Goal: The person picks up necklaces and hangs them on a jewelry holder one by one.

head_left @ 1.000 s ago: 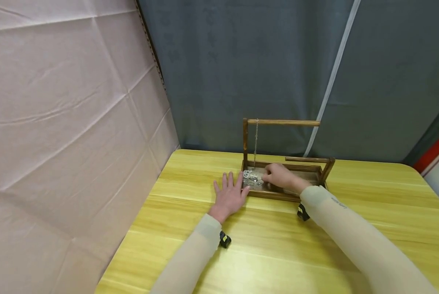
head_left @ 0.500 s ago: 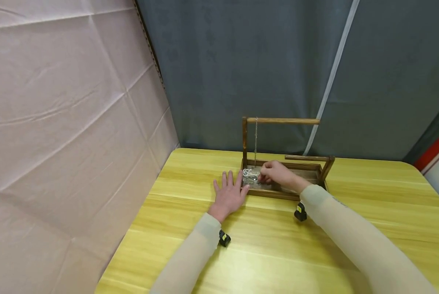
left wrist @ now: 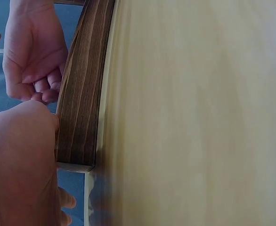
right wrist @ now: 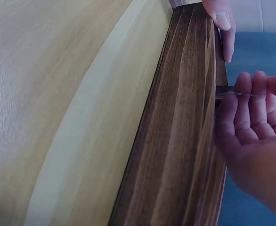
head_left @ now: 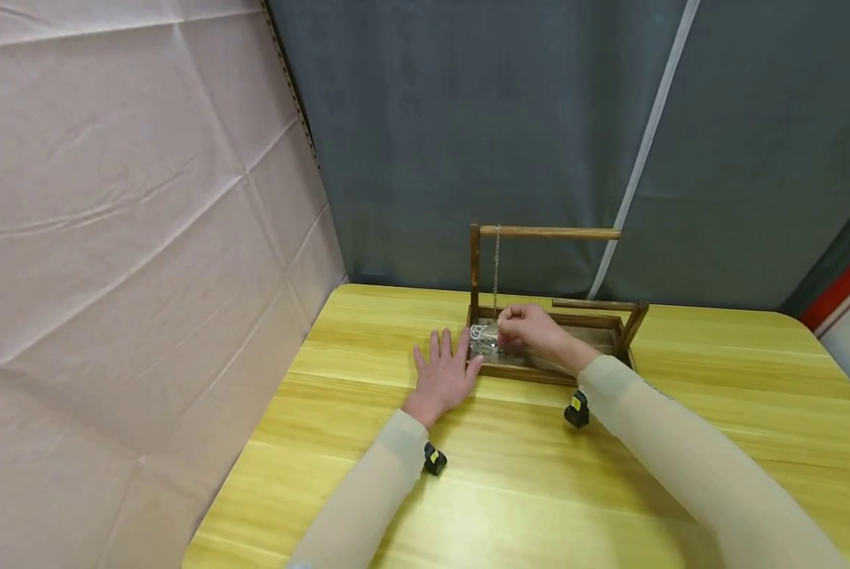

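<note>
A person's left hand (head_left: pixel 444 378) lies flat on the yellow worktop (head_left: pixel 510 474), fingers spread and straight, thumb touching the left end of a dark wooden stand (head_left: pixel 549 371) set near the far edge, its long axis running parallel to that edge. To its right, the right hand (head_left: pixel 532 332), fingers curled, pinches something thin over a heap of silvery jewelry (head_left: pixel 483 341) in the left end of the stand's tray; just what it grips is too small to tell. A fine chain (head_left: pixel 496 269) hangs straight down from the stand's top bar, and no writing can be read anywhere.
</note>
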